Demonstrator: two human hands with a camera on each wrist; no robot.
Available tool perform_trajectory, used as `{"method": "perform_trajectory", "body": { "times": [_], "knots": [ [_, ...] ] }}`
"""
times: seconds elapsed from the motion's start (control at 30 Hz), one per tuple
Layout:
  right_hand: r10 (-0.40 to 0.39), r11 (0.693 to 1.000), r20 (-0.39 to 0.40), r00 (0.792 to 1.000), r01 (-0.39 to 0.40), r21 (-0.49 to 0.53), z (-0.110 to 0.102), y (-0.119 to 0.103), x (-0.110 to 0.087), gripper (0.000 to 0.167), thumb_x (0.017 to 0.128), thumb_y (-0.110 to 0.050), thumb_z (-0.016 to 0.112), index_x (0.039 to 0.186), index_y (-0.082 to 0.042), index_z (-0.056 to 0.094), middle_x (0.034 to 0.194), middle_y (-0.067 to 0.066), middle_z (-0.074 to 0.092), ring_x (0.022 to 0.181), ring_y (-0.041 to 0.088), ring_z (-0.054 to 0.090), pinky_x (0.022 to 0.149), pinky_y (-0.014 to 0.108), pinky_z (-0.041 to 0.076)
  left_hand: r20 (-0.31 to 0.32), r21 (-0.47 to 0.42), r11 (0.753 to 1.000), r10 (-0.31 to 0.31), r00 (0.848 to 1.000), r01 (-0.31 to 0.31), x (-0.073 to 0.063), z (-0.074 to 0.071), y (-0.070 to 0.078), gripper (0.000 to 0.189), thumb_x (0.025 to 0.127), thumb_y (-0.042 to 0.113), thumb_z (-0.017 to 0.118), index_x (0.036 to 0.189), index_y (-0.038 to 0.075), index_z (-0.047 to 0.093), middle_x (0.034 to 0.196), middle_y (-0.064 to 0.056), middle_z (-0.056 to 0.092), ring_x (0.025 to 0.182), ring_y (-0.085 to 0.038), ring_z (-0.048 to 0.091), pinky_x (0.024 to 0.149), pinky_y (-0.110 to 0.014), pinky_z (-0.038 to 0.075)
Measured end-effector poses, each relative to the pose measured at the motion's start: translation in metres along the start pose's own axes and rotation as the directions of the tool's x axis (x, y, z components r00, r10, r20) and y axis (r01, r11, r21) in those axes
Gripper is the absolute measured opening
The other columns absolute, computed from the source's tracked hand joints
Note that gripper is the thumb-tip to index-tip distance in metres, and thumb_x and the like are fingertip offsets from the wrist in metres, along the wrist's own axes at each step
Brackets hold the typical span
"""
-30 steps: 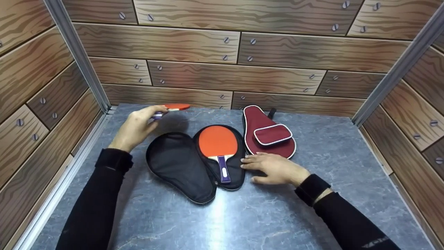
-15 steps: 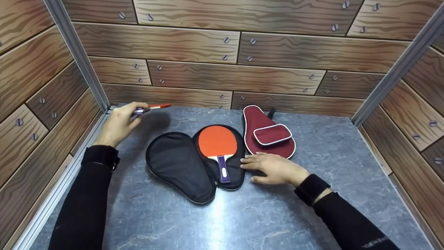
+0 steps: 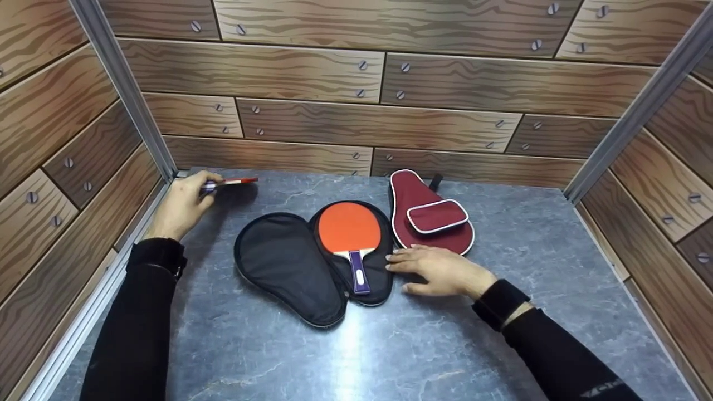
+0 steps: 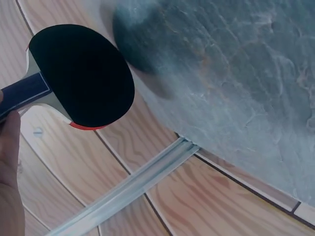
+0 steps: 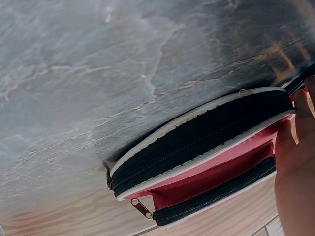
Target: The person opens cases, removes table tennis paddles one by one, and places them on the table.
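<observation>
At the back left corner of the table, my left hand (image 3: 181, 203) grips a table tennis paddle (image 4: 83, 76) by its purple handle. Its black face shows in the left wrist view; in the head view the paddle (image 3: 240, 181) appears nearly edge-on, just over the table. A second paddle (image 3: 349, 227), orange side up, lies in the right half of an unzipped black case (image 3: 287, 267). My right hand (image 3: 440, 272) rests with extended fingers, fingertips at that case's right edge. Right beside it lies a dark red paddle case (image 3: 412, 195) with white piping; its zipper side (image 5: 197, 142) shows in the right wrist view.
The grey marble-patterned table (image 3: 267, 367) is enclosed by wood-print walls (image 3: 312, 125) at the back and sides. Metal rails (image 3: 128, 89) run up the back corners. The red case carries a raised zipped pouch (image 3: 438, 216).
My left hand has moved left with the paddle, then lowered it slightly toward the table. The right hand, both cases and the paddle in the black case have stayed put.
</observation>
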State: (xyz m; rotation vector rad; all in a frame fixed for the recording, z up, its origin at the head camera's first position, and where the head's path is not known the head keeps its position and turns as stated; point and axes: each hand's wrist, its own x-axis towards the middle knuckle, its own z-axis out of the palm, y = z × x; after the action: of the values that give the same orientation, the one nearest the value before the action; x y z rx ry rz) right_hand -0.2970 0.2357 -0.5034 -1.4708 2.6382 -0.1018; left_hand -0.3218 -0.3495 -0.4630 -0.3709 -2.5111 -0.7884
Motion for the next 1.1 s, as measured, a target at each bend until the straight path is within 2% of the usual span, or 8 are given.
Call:
{"method": "perform_trajectory", "body": {
  "times": [0.17,0.37,0.73,0.93,1.03,1.1],
  "knots": [
    [0.000,1.000,0.004,1.000,0.000,0.007,-0.001,-0.001,0.000,0.057,0.112,-0.039,0.075,0.164,-0.017,0.071,0.174,0.004,0.067,0.168,0.031,0.058,0.142,0.058,0.043,0.016,0.063,0.998,-0.009,1.000,0.008,-0.008,0.001,-0.007,0.031,0.100,-0.013,0.078,0.129,-0.002,0.079,0.132,-0.032,0.084,0.125,-0.059,0.080,0.108,-0.073,0.063],
    [0.002,1.000,-0.002,1.000,-0.002,0.009,-0.001,-0.001,-0.001,0.056,0.112,-0.039,0.074,0.164,-0.017,0.071,0.174,0.003,0.067,0.168,0.031,0.059,0.142,0.058,0.044,0.042,0.097,0.995,-0.022,0.999,0.017,-0.015,0.002,-0.016,0.033,0.097,-0.016,0.078,0.127,-0.003,0.080,0.128,-0.034,0.084,0.123,-0.060,0.080,0.108,-0.073,0.063],
    [0.004,1.000,-0.007,1.000,-0.004,0.019,0.000,0.000,-0.001,0.057,0.112,-0.039,0.074,0.164,-0.017,0.071,0.174,0.003,0.067,0.168,0.031,0.058,0.143,0.059,0.042,0.153,0.218,0.975,-0.079,0.985,0.045,-0.020,0.008,-0.022,0.040,0.098,-0.013,0.081,0.137,-0.004,0.078,0.135,-0.037,0.080,0.122,-0.063,0.078,0.102,-0.075,0.065],
    [0.000,1.000,-0.004,1.000,0.000,0.012,0.000,-0.001,-0.001,0.057,0.112,-0.039,0.074,0.164,-0.016,0.071,0.174,0.003,0.067,0.169,0.030,0.057,0.143,0.057,0.043,0.254,0.271,0.962,-0.117,0.960,0.046,-0.020,0.010,-0.025,0.040,0.097,-0.009,0.082,0.137,-0.007,0.079,0.130,-0.039,0.080,0.117,-0.064,0.079,0.098,-0.076,0.065],
    [0.003,1.000,-0.003,1.000,-0.003,0.013,-0.001,-0.001,-0.001,0.057,0.112,-0.040,0.074,0.164,-0.017,0.071,0.174,0.003,0.067,0.169,0.030,0.057,0.143,0.057,0.042,0.306,0.273,0.960,-0.146,0.941,0.060,-0.020,0.008,-0.022,0.043,0.095,-0.008,0.085,0.138,-0.008,0.078,0.145,-0.038,0.075,0.126,-0.065,0.076,0.107,-0.076,0.063],
    [0.006,1.000,0.000,1.000,-0.006,0.014,-0.001,-0.001,-0.001,0.057,0.112,-0.040,0.074,0.164,-0.017,0.071,0.174,0.003,0.066,0.169,0.030,0.057,0.143,0.057,0.042,0.329,0.277,0.959,-0.159,0.931,0.066,-0.021,0.006,-0.018,0.041,0.095,-0.008,0.086,0.135,-0.008,0.079,0.155,-0.039,0.069,0.129,-0.065,0.074,0.109,-0.076,0.062]
  ]
}}
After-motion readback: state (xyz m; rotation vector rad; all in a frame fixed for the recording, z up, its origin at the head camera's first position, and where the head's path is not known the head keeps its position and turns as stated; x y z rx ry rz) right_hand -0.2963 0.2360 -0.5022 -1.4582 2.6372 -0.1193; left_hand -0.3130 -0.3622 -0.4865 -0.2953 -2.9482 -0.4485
